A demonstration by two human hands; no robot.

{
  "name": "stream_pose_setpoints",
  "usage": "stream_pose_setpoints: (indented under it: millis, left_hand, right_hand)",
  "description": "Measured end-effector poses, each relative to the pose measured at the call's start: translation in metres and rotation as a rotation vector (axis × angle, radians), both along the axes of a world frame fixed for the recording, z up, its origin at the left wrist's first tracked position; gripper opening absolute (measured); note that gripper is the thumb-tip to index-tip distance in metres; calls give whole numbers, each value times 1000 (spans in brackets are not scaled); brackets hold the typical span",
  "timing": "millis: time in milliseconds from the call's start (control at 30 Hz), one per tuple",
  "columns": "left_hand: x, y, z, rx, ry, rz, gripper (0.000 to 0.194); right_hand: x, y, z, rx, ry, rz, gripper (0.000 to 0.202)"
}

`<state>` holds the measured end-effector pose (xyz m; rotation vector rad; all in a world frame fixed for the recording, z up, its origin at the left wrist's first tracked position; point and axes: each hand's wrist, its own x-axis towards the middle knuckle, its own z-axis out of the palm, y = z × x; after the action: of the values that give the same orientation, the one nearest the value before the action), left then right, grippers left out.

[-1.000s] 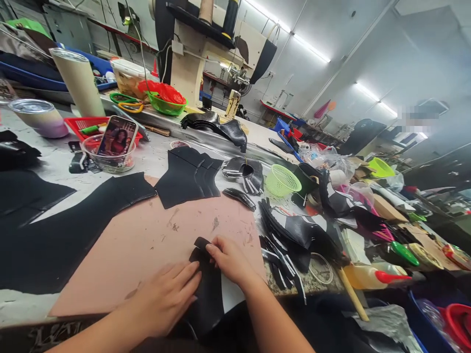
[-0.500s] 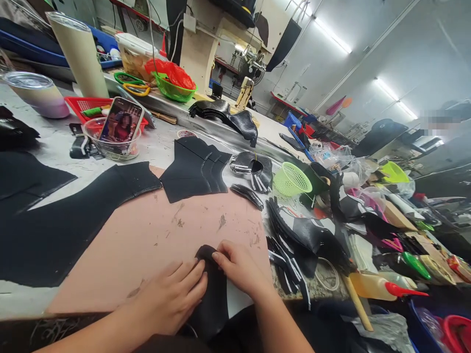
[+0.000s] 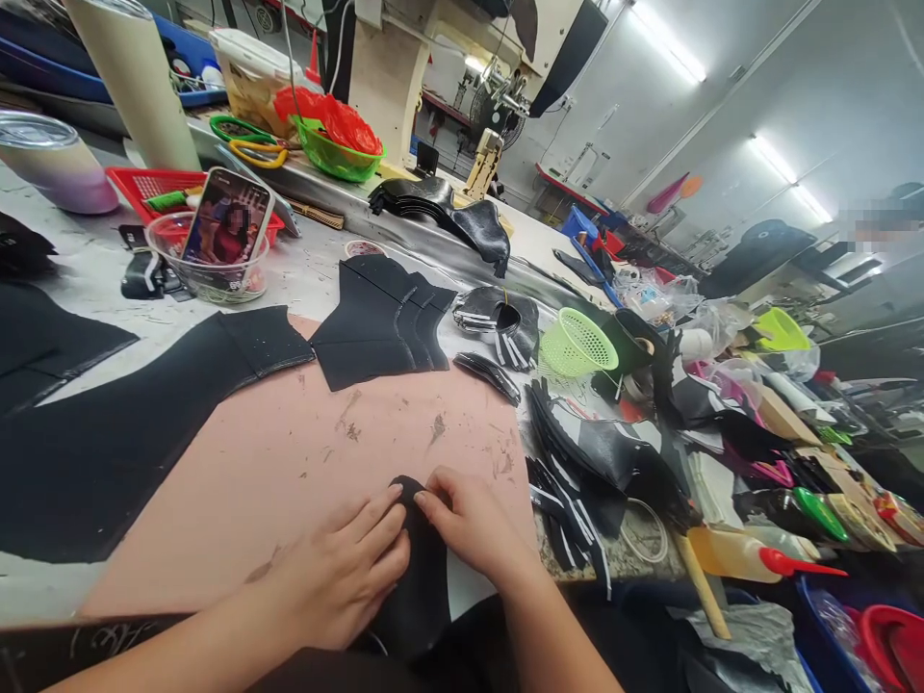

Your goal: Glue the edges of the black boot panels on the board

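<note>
A narrow black piece of leather-like material (image 3: 424,587) lies at the near edge of the pink board (image 3: 289,472), its rounded far end between my hands. My left hand (image 3: 343,558) is closed along its left side, fingertips at the far end and thumb hidden. My right hand (image 3: 469,525) pinches the right edge of that end between thumb and bent fingers. Beyond the hands, a stack of black cut pieces (image 3: 382,327) overlaps the board's far edge. A long black cut piece (image 3: 166,414) covers its left side.
To the right are strips with white edging (image 3: 567,510), stacked black parts (image 3: 613,452), a green basket (image 3: 577,342), a hammer with a wooden handle (image 3: 704,587) and a yellow bottle (image 3: 729,558). A phone (image 3: 227,219) leans in a clear bowl at the back left, near cups (image 3: 58,159).
My left fingertips have slid slightly farther over the rounded end of the black piece. My right hand keeps its pinch almost unmoved. The whole view has shifted a little.
</note>
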<state>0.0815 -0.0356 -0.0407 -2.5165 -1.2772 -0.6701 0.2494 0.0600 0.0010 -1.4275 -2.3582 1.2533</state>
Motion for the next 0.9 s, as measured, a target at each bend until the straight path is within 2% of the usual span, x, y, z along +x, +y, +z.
stream_pose_setpoints:
  millis: [200, 333, 433, 633, 900]
  left_hand:
    - [-1, 2, -4, -48, -6, 10, 33]
    - [-1, 1, -11, -68, -64, 35, 32]
    - [-1, 2, -12, -65, -78, 37, 32]
    - [1, 5, -7, -76, -127, 37, 33]
    - [11, 12, 7, -92, -13, 54, 45]
  right_hand:
    - [16, 5, 1, -315, 135, -120, 6]
    - [24, 9, 2, -269, 72, -205, 14]
    - [29, 10, 1, -271, 31, -211, 17]
    - [31, 11, -3, -154, 6, -179, 17]
    - [29, 10, 0, -137, -1, -221, 17]
